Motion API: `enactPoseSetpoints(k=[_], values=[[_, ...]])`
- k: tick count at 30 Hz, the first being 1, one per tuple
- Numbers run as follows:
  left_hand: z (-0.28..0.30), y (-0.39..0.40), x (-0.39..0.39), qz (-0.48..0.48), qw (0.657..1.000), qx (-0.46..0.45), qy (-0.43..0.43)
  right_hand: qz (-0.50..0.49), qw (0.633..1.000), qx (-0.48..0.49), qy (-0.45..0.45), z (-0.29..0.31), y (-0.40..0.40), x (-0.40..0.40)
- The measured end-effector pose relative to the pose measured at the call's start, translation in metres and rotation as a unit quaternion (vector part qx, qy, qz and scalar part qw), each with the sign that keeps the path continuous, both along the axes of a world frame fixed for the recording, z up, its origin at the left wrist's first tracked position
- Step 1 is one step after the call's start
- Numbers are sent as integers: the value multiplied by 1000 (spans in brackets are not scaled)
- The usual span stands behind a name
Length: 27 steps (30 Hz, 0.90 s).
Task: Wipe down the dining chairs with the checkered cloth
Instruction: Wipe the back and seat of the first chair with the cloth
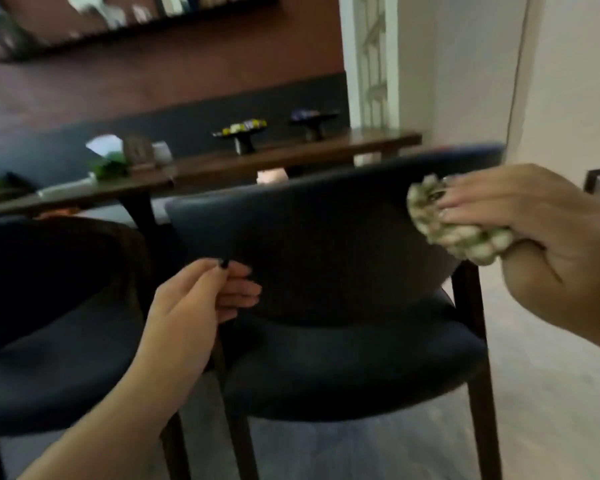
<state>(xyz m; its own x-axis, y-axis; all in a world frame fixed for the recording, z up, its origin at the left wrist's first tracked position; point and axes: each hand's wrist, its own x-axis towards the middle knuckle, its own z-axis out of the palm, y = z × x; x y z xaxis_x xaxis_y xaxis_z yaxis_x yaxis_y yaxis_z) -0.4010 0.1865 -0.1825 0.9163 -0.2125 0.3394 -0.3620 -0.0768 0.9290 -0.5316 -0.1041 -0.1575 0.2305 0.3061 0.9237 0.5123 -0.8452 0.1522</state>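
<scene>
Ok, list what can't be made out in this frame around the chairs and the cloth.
- checkered cloth: bunched in the right hand; its pattern is blurred, and its contact with the chair back is unclear.
- left hand: its fingers are curled at the chair back's edge; grip unclear.
- left chair: cut off by the frame's edge.
- shelf items: motion-blurred.

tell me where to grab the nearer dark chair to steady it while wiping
Probably the backrest's top edge, from behind and above: it faces the person, unobstructed. The right hand presses the checkered cloth on its right end, so the left hand takes the left end.
</scene>
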Motion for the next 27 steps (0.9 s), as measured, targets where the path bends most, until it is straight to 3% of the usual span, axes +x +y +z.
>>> enactPoseSetpoints(k=[2, 4, 8, 12, 16, 18, 21, 23, 25, 27], values=[[38, -5, -4, -6, 987, 13, -159, -22, 1000, 10, -11, 27, 9, 8], [73, -12, -5, -9, 964, 20, -265, -41, 997, 25, -54, 62, 20, 23], [122, -29, 19, 9, 935, 74, -348, -66, 994, 80, -34, 110, 24, 53], [144, -46, 72, -101, 922, 282, -243, -92, 975, 107, 171, 130, 35, 73], [140, -68, 121, -184, 836, 494, -151, -162, 879, 76, 441, 122, 32, 103], [135, -75, 140, -207, 791, 560, -132, -173, 830, 53, 527, 123, 30, 118], [125, -82, 153, -233, 757, 605, -81, -167, 751, 30, 638, 121, 28, 134], [114, -83, 158, -259, 775, 575, -41, -160, 713, 51, 681, 117, 23, 133], [107, -76, 158, -267, 808, 525, -12, -167, 704, 87, 685, 113, 20, 130], [104, -72, 157, -262, 811, 523, -20, -185, 704, 121, 675, 108, 20, 127]])
